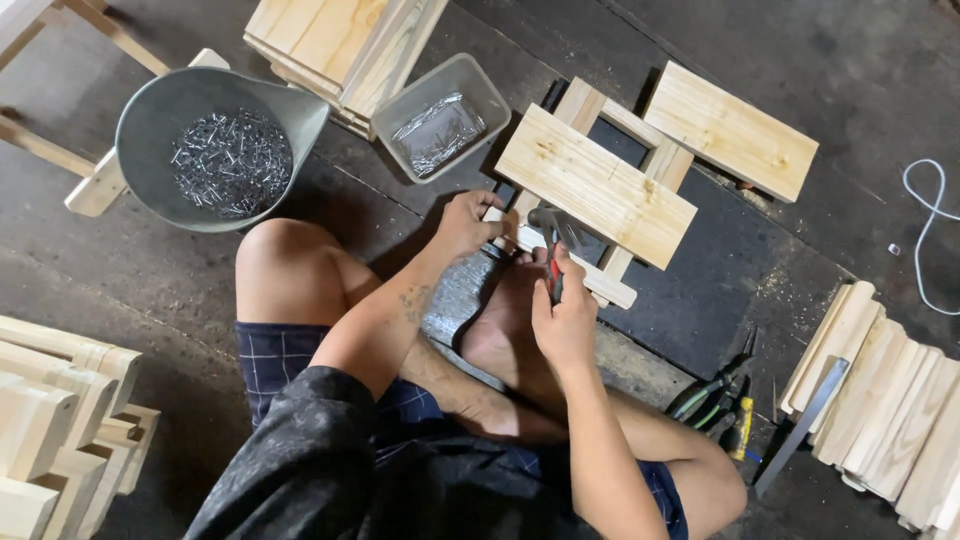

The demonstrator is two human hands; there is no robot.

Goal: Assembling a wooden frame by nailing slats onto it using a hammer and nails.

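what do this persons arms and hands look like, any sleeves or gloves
Both hands are bare: no gloves, rings or watch show on the left hand or the right hand. The forearms are uncovered, with a small dark tattoo on the left one. A dark mottled short sleeve ends above the left elbow.

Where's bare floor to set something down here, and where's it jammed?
Free: the dark floor between the frame and the slat stack, and the strip above the loose board. Also the floor left of the knee, below the nail pan. Crowded: between pan, tub and frame, where the left hand and right hand with hammer work.
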